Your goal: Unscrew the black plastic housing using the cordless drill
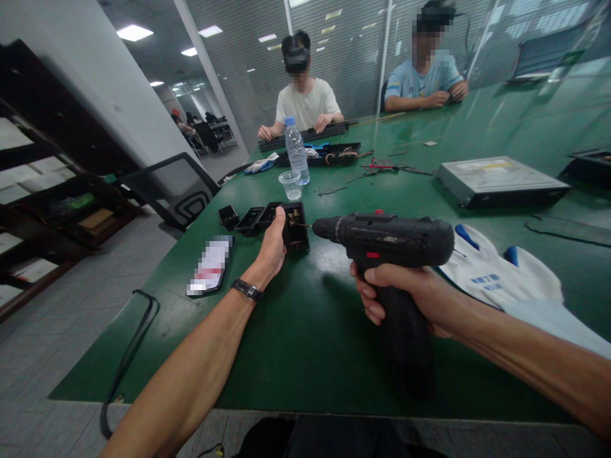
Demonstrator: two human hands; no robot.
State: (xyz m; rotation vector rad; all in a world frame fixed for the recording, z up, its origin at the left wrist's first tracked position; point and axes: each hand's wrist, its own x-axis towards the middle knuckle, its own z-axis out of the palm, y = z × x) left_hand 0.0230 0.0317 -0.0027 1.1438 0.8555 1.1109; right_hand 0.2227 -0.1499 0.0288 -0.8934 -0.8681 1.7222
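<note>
My right hand point(405, 292) is wrapped round the grip of a black cordless drill point(396, 238), held level above the green table. Its thin bit points left, the tip at or very near a small open black box point(298, 235). That box is gripped by my left hand point(274, 242), the thumb on its near side and the other fingers mostly hidden. Brass-coloured bits show inside it. Just left of my left hand lie more small black boxes point(251, 219). Under my right forearm and beyond it is a white work glove point(510, 273) with blue fingertips.
A phone point(210, 264) and a black strap point(138, 337) lie at the left. Behind the boxes stand a plastic cup point(291, 186) and a water bottle point(296, 152). A metal disc drive point(499, 181) sits at the right, near loose wires point(386, 166). Two people sit across the table point(305, 362).
</note>
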